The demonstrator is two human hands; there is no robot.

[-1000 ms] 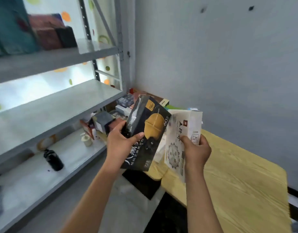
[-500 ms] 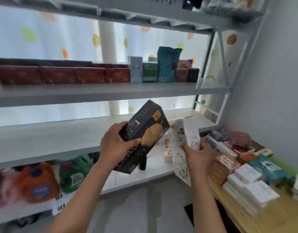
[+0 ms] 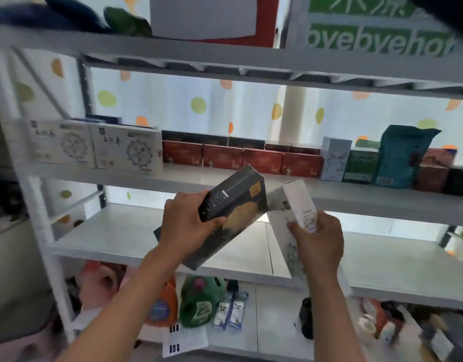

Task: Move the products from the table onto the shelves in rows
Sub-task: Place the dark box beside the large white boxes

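Two boxes are in hand, one each. The left hand [image 3: 187, 227] wraps its fingers around a black rectangular cardboard box with a gold print [image 3: 229, 214], tilted, its far end rising up and to the right of the hand. The right hand [image 3: 318, 242] clasps a white cardboard box with a round grey pattern [image 3: 297, 205], which juts above the fingers. Beyond both hands, the grey metal shelf [image 3: 382, 202] carries two matching white boxes [image 3: 94, 147] and four red boxes [image 3: 242, 159] in a row.
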